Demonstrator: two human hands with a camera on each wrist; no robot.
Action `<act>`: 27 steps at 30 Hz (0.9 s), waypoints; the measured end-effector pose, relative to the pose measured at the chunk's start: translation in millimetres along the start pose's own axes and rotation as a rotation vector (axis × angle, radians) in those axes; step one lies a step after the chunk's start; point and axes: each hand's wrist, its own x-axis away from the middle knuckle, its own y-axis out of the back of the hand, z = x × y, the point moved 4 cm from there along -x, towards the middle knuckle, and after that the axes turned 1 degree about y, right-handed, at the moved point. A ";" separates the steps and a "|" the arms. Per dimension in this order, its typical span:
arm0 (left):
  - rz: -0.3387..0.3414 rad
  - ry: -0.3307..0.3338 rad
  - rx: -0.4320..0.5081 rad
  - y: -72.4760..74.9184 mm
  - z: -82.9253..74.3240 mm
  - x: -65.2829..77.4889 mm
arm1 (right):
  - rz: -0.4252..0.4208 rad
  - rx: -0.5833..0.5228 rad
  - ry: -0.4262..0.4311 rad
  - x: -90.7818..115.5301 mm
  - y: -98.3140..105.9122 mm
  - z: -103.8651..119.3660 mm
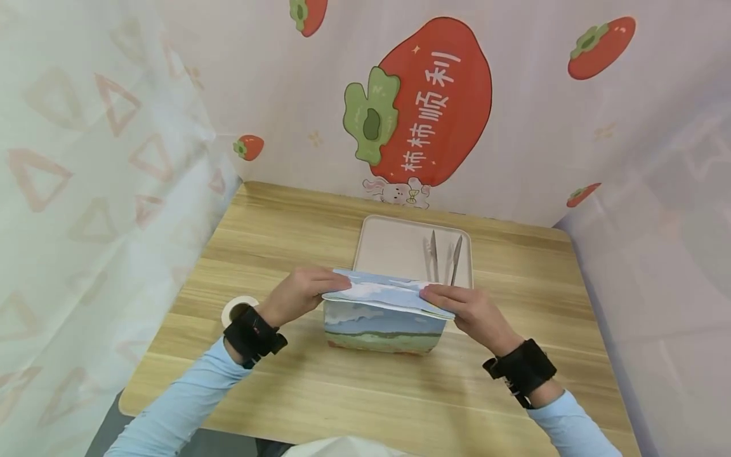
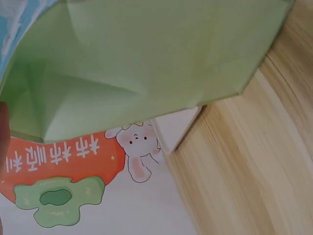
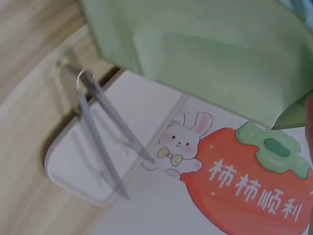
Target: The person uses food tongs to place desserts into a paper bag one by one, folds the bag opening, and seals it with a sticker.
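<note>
A paper bag (image 1: 382, 333) with a painted sky-and-field picture stands near the middle of the table, its top folded over into a flat blue-and-white flap. At the flap's left end, my left hand (image 1: 302, 292) grips the fold. The right hand (image 1: 474, 311) holds the opposite end, fingers lying over the paper and thumb hidden. Creased pale green paper of the bag's far side (image 2: 146, 58) fills much of the left wrist view. From the right wrist, the same green side (image 3: 210, 63) shows above the tray.
Behind the bag lies a pale rectangular tray (image 1: 388, 244), partly covered by it. Metal tongs (image 3: 103, 144) rest on the tray's right part, prongs pointing toward the back. A white tape roll (image 1: 226, 311) sits beside the left wrist. A printed curtain (image 1: 531, 127) borders the table's back edge.
</note>
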 end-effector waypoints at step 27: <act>0.234 -0.159 -0.151 -2.4 -4.2 14.4 | 0.366 0.205 0.125 -2.5 -1.0 8.2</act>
